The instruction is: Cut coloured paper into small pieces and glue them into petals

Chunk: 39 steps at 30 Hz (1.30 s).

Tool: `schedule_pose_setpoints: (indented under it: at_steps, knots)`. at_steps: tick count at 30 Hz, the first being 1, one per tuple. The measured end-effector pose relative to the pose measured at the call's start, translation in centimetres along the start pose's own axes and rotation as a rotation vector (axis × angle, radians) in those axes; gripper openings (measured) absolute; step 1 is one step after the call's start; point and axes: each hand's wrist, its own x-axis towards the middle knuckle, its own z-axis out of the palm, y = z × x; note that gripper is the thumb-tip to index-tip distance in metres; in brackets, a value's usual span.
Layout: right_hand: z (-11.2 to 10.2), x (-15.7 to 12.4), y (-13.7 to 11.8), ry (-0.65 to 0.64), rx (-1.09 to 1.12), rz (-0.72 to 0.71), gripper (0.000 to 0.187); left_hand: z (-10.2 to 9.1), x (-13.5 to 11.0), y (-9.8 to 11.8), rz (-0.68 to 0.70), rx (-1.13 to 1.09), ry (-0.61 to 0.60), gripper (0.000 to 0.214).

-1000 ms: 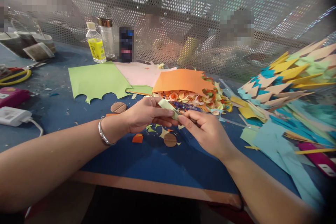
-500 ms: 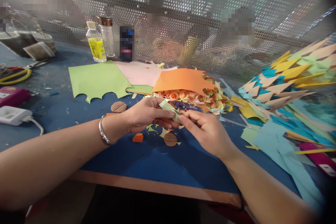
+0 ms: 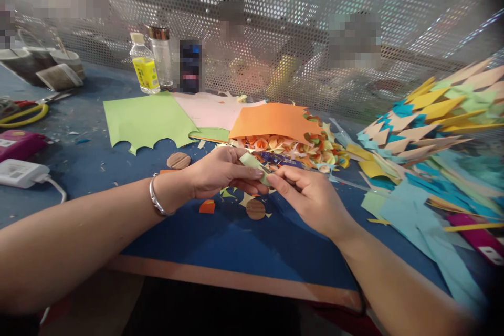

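Observation:
My left hand is closed on a small pale green paper piece, thumb over its lower edge. Thumb and fingertips of my right hand pinch the right end of that same paper. Something thin and dark shows by the right fingertips, too small to make out. Below my hands on the blue table lie a round wooden disc, an orange paper scrap and green offcuts. Another wooden disc lies beyond my left wrist.
Behind my hands are a scalloped green sheet, a pink sheet and an orange sheet over curled paper pieces. A layered paper construction and blue strips fill the right. Bottles, scissors and a white adapter stand left.
Almost nothing differs. Both hands keep their hold on the pale green paper, which has tilted very slightly.

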Motion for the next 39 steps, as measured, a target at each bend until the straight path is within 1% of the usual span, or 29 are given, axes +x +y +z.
schedule_pose_setpoints:
  at_steps: [4, 10, 15, 19, 29, 39]
  knots:
    - [-0.08, 0.07, -0.1, -0.006, -0.009, 0.0, 0.042, 0.04, -0.06, 0.09, -0.002, -0.002, 0.0, 0.005]
    - [-0.04, 0.13, -0.09, -0.021, 0.01, 0.003, 0.041, 0.01, -0.05, 0.24, -0.019, 0.003, -0.014, 0.009]
    - [-0.08, 0.04, 0.0, -0.017, 0.003, 0.009, 0.042, 0.01, -0.08, 0.25, -0.014, 0.026, 0.027, 0.008]
    - [-0.07, 0.14, 0.09, -0.01, 0.001, 0.007, 0.042, -0.14, -0.12, 0.3, 0.007, -0.013, 0.042, 0.015]
    - [-0.07, -0.01, 0.32, -0.006, 0.029, 0.007, 0.044, -0.59, 0.12, 0.0, 0.029, 0.032, 0.033, 0.007]
    - [0.0, 0.1, 0.32, -0.002, 0.009, 0.001, 0.044, -0.5, -0.01, 0.2, 0.01, 0.039, 0.045, 0.011]
